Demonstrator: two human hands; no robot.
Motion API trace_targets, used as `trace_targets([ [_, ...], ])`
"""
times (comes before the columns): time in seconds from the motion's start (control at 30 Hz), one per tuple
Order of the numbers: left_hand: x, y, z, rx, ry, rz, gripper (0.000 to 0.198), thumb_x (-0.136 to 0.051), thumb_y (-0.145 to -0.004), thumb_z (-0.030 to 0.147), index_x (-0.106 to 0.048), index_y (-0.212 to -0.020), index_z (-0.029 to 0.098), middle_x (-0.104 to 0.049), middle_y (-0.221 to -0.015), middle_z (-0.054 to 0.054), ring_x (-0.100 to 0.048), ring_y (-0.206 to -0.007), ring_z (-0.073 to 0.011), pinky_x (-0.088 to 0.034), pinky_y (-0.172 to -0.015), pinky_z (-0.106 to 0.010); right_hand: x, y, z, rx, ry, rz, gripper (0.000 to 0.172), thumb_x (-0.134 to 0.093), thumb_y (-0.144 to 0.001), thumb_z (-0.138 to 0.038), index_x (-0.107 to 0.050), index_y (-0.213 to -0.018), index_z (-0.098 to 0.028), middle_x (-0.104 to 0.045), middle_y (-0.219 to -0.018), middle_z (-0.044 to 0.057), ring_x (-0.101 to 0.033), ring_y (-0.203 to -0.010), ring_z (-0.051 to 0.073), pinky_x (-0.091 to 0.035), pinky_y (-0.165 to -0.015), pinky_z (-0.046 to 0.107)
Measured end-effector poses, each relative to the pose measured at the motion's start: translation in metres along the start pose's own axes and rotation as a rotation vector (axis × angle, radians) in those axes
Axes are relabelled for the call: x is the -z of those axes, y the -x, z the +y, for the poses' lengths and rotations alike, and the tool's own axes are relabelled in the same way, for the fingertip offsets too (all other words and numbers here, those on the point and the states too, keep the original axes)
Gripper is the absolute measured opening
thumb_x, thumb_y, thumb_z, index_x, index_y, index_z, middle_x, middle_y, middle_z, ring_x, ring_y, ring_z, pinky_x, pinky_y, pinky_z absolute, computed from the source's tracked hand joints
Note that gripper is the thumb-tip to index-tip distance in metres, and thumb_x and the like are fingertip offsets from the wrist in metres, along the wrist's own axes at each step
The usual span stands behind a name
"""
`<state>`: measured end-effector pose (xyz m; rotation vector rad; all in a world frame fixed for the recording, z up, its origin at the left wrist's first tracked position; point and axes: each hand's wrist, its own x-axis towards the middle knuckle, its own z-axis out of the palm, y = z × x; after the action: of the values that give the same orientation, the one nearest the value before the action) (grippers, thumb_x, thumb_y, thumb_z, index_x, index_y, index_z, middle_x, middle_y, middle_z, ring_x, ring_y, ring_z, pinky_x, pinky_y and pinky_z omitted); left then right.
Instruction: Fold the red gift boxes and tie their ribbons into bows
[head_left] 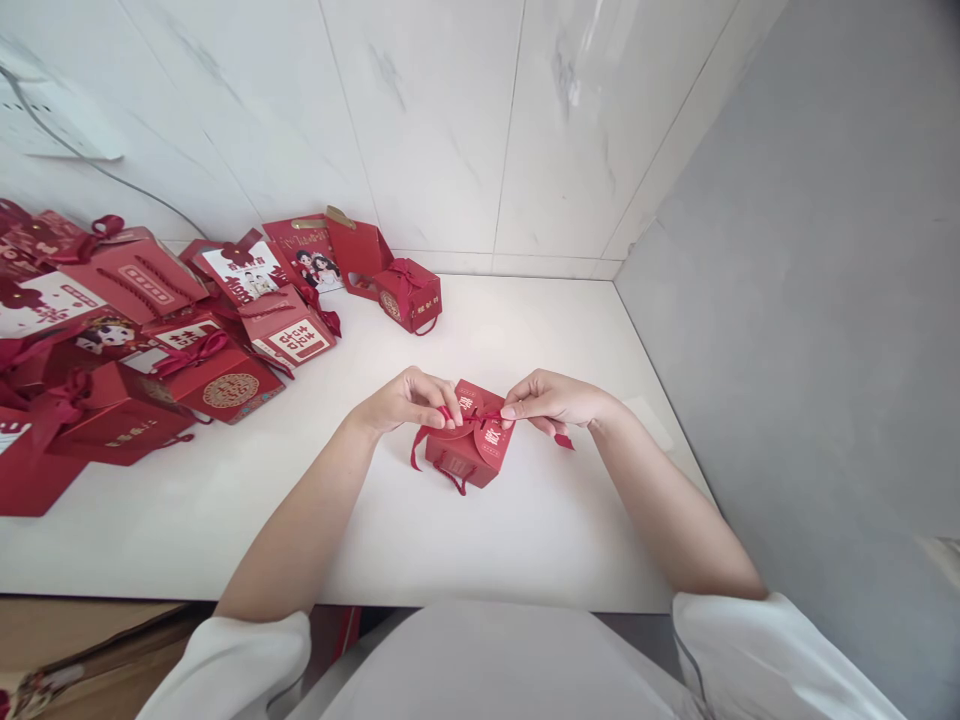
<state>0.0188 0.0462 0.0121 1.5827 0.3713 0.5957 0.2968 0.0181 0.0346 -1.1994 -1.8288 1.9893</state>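
A small red gift box [471,455] with gold characters stands on the white table [540,520], roughly in the middle. A red ribbon [480,414] runs across its top, and loose ends hang down at the left and right. My left hand [405,398] pinches the ribbon at the box's left top edge. My right hand [551,400] pinches the ribbon at the right top edge. Both hands have their fingers closed on the ribbon.
Several red gift boxes and bags [150,340] are heaped at the left of the table. Another small red box with a bow [409,293] sits near the back wall. A grey wall [810,330] bounds the right side. A cardboard box [82,650] lies below the table's front edge.
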Motion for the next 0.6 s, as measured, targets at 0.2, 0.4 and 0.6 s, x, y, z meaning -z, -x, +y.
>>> trace_targets([
  [0.2,-0.003,-0.001,-0.005,-0.126,-0.045,0.158,0.018,-0.084,-0.066,0.043,-0.079,-0.065,0.026,-0.076,-0.078,-0.010,-0.061,-0.088,-0.0235,-0.050,-0.085,-0.042,-0.004,-0.001,-0.006,0.002,-0.007,0.039,0.038,-0.072,-0.077,-0.051,-0.071,-0.078,-0.013,-0.048,-0.038,-0.007,-0.032,-0.032,0.004,-0.027,-0.034,0.019],
  [0.4,-0.011,-0.004,-0.007,-0.028,0.016,0.210,0.027,-0.084,-0.065,0.049,-0.077,-0.062,0.023,-0.076,-0.076,-0.006,-0.072,-0.079,-0.0209,-0.017,-0.122,-0.051,-0.006,-0.003,-0.006,0.006,-0.018,0.048,0.039,-0.072,-0.077,-0.052,-0.070,-0.077,-0.013,-0.049,-0.039,-0.007,-0.031,-0.032,0.003,-0.027,-0.035,0.019],
  [0.6,-0.017,-0.009,-0.009,0.005,-0.011,0.243,0.020,-0.079,-0.075,0.038,-0.076,-0.068,0.020,-0.075,-0.066,-0.001,-0.069,-0.062,-0.0118,-0.011,-0.125,-0.045,-0.005,-0.004,-0.003,0.033,-0.091,0.029,0.035,-0.074,-0.076,-0.048,-0.070,-0.075,-0.014,-0.054,-0.043,-0.006,-0.039,-0.032,0.004,-0.033,-0.035,0.018],
])
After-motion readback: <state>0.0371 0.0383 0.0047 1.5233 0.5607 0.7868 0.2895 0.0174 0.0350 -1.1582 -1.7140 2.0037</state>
